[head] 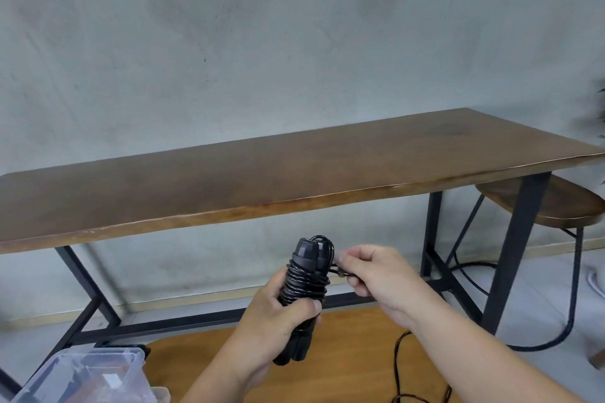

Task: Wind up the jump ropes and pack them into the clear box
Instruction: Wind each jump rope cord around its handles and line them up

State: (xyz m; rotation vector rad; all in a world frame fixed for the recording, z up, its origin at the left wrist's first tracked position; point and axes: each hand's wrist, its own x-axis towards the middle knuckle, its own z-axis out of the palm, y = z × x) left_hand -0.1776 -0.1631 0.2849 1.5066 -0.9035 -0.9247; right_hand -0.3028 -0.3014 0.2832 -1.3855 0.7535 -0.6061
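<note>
Wooden stool seat (343, 353) fills the bottom of the view, with a clear box (85, 373) at the lower left; its contents are too blurred to tell. Just above, the left hand (275, 314) grips a wound black jump rope (304, 281), while the right hand (376, 275) pinches its loose end. Beyond stands a long brown table (262, 180).

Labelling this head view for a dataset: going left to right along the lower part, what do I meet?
Clear plastic box → left hand gripping wound black jump rope → right hand → round wooden stool.
</note>
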